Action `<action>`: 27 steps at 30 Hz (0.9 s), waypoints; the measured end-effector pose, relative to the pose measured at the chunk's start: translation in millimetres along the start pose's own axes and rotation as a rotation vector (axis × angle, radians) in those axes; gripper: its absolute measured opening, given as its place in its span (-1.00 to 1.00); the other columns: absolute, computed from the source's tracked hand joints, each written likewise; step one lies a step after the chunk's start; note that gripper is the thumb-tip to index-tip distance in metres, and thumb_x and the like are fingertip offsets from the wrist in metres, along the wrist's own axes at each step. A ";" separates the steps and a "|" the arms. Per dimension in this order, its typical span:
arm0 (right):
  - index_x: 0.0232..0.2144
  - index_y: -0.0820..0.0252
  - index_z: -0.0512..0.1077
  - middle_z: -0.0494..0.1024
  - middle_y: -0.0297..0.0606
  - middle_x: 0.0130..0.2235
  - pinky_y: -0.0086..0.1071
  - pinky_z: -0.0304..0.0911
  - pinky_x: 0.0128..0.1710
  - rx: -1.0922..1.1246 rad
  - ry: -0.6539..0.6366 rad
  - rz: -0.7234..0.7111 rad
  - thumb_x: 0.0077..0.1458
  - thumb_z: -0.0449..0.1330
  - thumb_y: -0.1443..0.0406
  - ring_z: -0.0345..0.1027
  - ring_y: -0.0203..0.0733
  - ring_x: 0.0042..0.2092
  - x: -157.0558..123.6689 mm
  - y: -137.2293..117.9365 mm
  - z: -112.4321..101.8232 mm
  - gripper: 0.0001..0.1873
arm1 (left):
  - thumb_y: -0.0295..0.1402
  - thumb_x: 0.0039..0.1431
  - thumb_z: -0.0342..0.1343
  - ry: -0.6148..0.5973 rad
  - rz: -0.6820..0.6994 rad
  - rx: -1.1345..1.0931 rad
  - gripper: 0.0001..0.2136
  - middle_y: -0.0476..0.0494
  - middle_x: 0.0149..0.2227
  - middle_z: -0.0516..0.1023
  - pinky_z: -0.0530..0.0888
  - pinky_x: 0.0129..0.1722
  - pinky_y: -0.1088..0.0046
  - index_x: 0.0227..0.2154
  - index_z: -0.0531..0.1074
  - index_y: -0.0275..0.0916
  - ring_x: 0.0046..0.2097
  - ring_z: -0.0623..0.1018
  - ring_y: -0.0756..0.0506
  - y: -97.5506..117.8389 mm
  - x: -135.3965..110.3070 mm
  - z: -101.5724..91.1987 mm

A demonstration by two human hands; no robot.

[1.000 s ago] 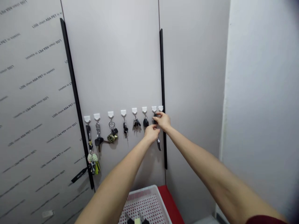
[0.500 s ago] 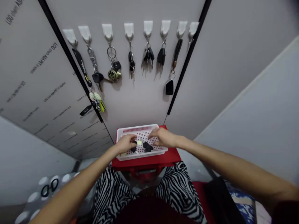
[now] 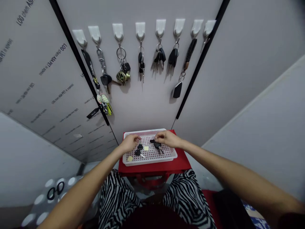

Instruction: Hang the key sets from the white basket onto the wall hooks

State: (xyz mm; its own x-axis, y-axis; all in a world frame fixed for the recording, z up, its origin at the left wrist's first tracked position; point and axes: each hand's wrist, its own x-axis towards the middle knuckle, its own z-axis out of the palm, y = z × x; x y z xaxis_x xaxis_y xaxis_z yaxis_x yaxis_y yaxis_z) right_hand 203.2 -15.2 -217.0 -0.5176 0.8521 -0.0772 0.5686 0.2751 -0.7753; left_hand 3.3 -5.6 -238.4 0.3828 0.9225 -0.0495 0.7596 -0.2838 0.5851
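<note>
A white perforated plastic basket [image 3: 175, 156] rests in front of me, with both hands over it. My left hand [image 3: 130, 143] is above its left side, thumb and fingers pinched at the top of a bunch of black-headed keys [image 3: 138, 152], whose silver blade points right. On the right side, my right hand [image 3: 168, 139] has its fingers closed at another bunch of black keys [image 3: 157, 145], metal blades downward. Two small yellow paper squares lie in the basket: one note [image 3: 146, 148] between the bunches, another note [image 3: 130, 158] at the front left corner.
The basket stands on a red surface [image 3: 152, 168] above my knees. On the wall ahead, a row of white hooks [image 3: 140, 28] carries keys, including a bunch with a brass-coloured charm [image 3: 122, 76] and a black fob [image 3: 177, 90]. White-capped bottles [image 3: 39, 199] stand lower left.
My fingers have closed on the two key bunches, which were lying in the basket and are now spread apart. The view has shifted slightly, moving the scene rightward.
</note>
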 end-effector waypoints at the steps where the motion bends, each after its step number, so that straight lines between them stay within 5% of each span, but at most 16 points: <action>1: -0.56 0.29 0.30 0.32 -0.37 -0.58 -0.52 0.07 -0.50 0.078 0.008 0.008 -0.17 -0.02 0.27 0.13 -0.44 -0.54 -0.3 -1.7 -3.2 -0.82 | -0.55 -0.20 -0.17 0.027 -0.008 -0.020 -0.74 -0.05 -0.51 0.38 0.25 -0.48 0.60 -0.40 0.33 -0.31 -0.48 0.33 0.05 -0.2 0.9 -4.4; 7: -0.57 0.31 0.32 0.33 -0.36 -0.59 -0.50 0.08 -0.50 0.295 0.087 0.040 -0.22 0.03 0.21 0.14 -0.43 -0.54 2.3 -7.8 -11.4 -0.77 | -0.52 -0.21 -0.14 -0.038 0.033 0.064 -0.70 -0.09 -0.46 0.38 0.26 -0.42 0.55 -0.32 0.30 -0.35 -0.43 0.34 0.02 9.1 -3.6 -11.3; 12: -0.57 0.32 0.34 0.32 -0.36 -0.61 -0.51 0.06 -0.53 0.313 0.224 0.004 -0.24 0.05 0.22 0.11 -0.44 -0.56 -4.6 -17.2 -34.6 -0.77 | -0.51 -0.30 -0.07 -0.131 0.252 0.316 -0.78 -0.18 -0.37 0.39 0.22 -0.27 0.38 -0.50 0.39 -0.30 -0.28 0.32 -0.13 21.5 -17.6 -0.1; 19: -0.60 0.30 0.31 0.26 -0.42 -0.65 -0.53 0.03 -0.62 0.334 0.713 -0.111 -0.28 0.06 0.23 0.05 -0.49 -0.63 -29.2 -61.8 -138.6 -0.79 | -0.49 -0.31 -0.11 -0.239 0.018 0.432 -0.77 -0.18 -0.41 0.44 0.25 -0.33 0.36 -0.52 0.40 -0.27 -0.32 0.38 -0.15 34.1 -22.7 -15.3; 27: -0.57 0.28 0.32 0.25 -0.41 -0.67 -0.57 -0.01 -0.70 0.307 1.134 -0.192 -0.32 0.05 0.21 0.04 -0.48 -0.66 -21.2 -105.0 -236.6 -0.77 | -0.39 -0.18 -0.13 0.056 0.218 0.106 -0.75 -0.09 -0.32 0.35 0.19 -0.22 0.46 -0.37 0.31 -0.24 -0.24 0.31 -0.02 96.6 4.0 -52.9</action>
State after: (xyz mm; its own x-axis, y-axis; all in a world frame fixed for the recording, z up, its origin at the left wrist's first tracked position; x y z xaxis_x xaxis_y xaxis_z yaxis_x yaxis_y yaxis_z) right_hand 305.7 43.2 14.4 0.3710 0.7588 0.5353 0.2862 0.4549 -0.8433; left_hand 50.5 -15.5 -139.2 0.5159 0.8488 0.1155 0.7145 -0.5007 0.4886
